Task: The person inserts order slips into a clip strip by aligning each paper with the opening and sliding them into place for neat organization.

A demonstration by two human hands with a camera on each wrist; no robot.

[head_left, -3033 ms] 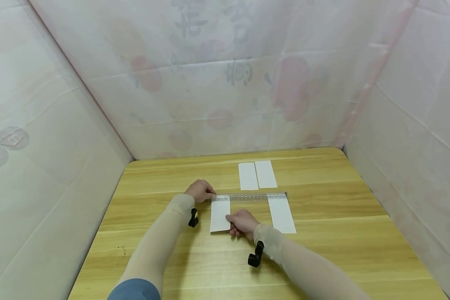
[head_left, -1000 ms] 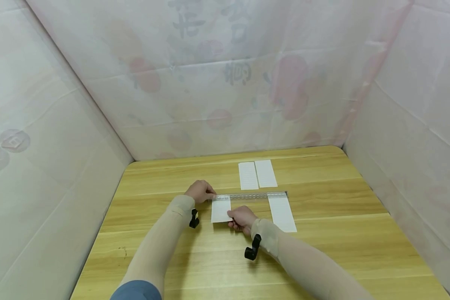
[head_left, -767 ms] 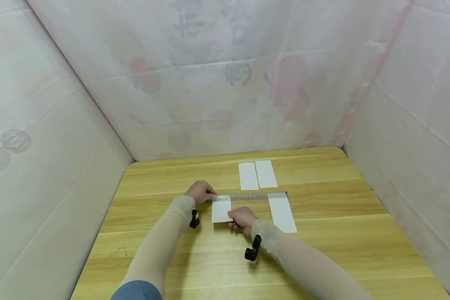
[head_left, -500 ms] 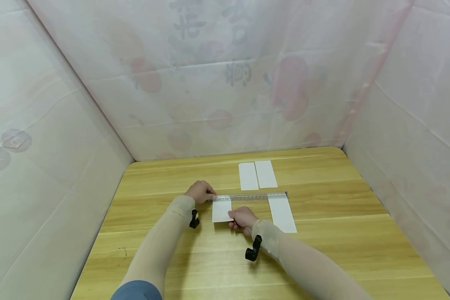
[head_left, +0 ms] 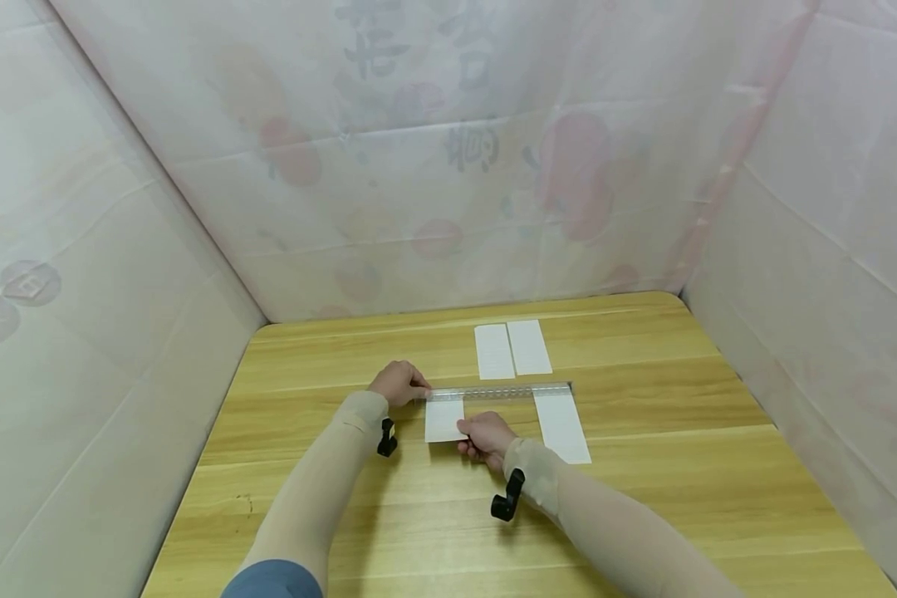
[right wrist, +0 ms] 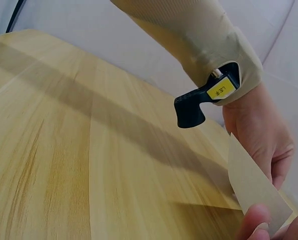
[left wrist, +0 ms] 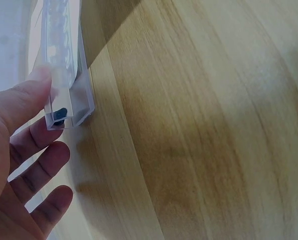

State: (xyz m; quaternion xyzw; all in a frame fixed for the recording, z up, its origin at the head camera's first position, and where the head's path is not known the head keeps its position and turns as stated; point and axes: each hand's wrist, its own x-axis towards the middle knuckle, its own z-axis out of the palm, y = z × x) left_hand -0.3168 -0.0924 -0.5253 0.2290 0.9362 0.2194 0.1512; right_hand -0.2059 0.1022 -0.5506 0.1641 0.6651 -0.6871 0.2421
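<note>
Between thumb and index finger my left hand [head_left: 399, 384] pinches the left end of a clear plastic channel strip [head_left: 497, 393]; the left wrist view shows its folded end and a small dark piece [left wrist: 60, 116] inside. A white paper card [head_left: 444, 419] has its far edge at the strip's left part. My right hand [head_left: 486, 436] pinches that card by its near right corner. In the right wrist view the card [right wrist: 254, 185] slants up off the table, beside the left hand [right wrist: 256, 130]. A second white card [head_left: 563, 428] lies with its far edge at the strip's right end.
Two more white cards [head_left: 496, 351] lie side by side beyond the strip, near the back of the wooden table [head_left: 329, 531]. Pale printed fabric walls [head_left: 389, 208] enclose the back and both sides. Each wrist carries a black camera mount [head_left: 507, 496].
Over three seconds, my right hand has moved slightly away from me and the left card's near edge has come up. The card has also shifted slightly right along the strip. My left hand stays put.
</note>
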